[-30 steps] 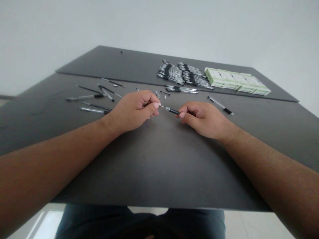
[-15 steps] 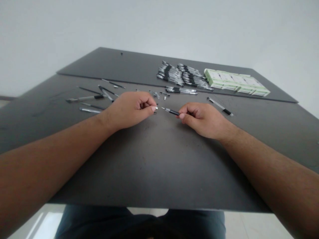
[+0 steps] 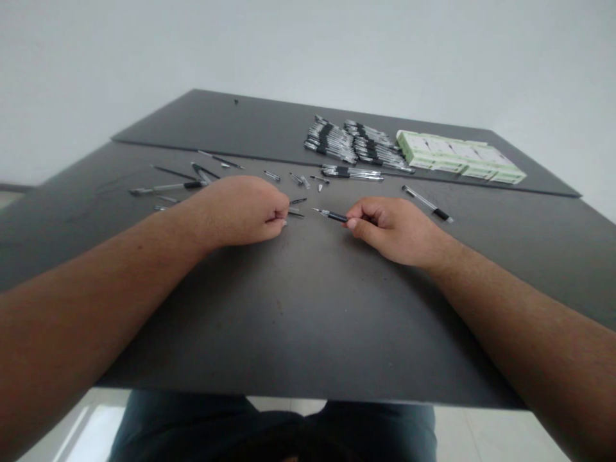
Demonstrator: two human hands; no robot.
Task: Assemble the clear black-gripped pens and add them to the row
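Observation:
Between the thumb and fingers of my right hand [image 3: 394,231] is a pen [image 3: 332,215] with a black grip, its bare tip pointing left toward my other hand. My left hand [image 3: 250,212] is closed in a pinch, knuckles up. A small pale piece [image 3: 285,223] just shows at its fingertips; the rest of it is hidden. Right behind those fingers lie thin dark refills [image 3: 297,213], partly covered by the hand. A small white cone-shaped piece [image 3: 320,188] and some clear pen caps [image 3: 299,180] rest a little farther back.
Bundled pens [image 3: 330,141] lie in rows at the back, beside green-and-white boxes [image 3: 462,156]. A few pens [image 3: 351,172] lie in front of them. One pen [image 3: 427,203] is right of my right hand. Loose pen parts [image 3: 166,188] are scattered at left on the dark table [image 3: 317,321].
My left hand has drawn back to the left and turned knuckles up, uncovering refills and a cap behind it. My right hand keeps the pen in nearly the same place.

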